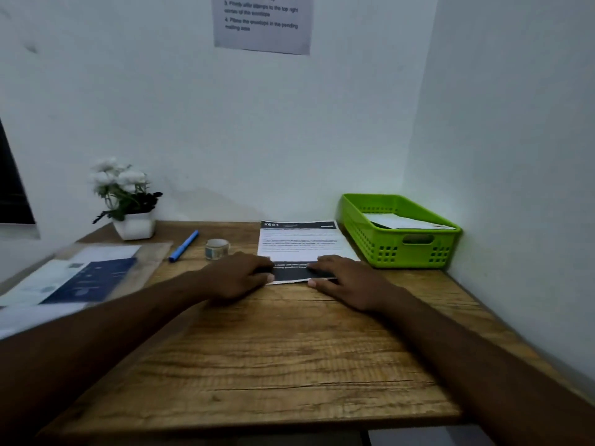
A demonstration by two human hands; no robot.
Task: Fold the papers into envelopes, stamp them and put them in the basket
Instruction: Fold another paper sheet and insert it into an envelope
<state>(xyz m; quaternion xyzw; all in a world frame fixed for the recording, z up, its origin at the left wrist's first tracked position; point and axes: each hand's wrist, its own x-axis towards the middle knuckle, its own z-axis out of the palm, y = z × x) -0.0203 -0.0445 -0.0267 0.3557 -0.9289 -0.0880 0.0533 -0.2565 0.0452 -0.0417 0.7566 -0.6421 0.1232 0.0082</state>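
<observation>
A printed paper (297,241) with a black header lies on the wooden table (273,349), near the back. Its near edge is folded up and over, showing a black strip (291,272). My left hand (240,275) presses flat on the left end of that fold. My right hand (343,280) presses on the right end, fingers pointing inward. A green basket (360,233) stands at the back right corner, with white envelopes (404,222) inside. A roll of stamps (217,248) sits just left of the paper.
A blue pen (184,245) lies left of the stamp roll. A white pot of white flowers (128,201) stands at the back left. A stack of papers with a dark blue sheet (87,280) lies at the left edge. Walls close the back and right; an instruction sheet (262,22) hangs above.
</observation>
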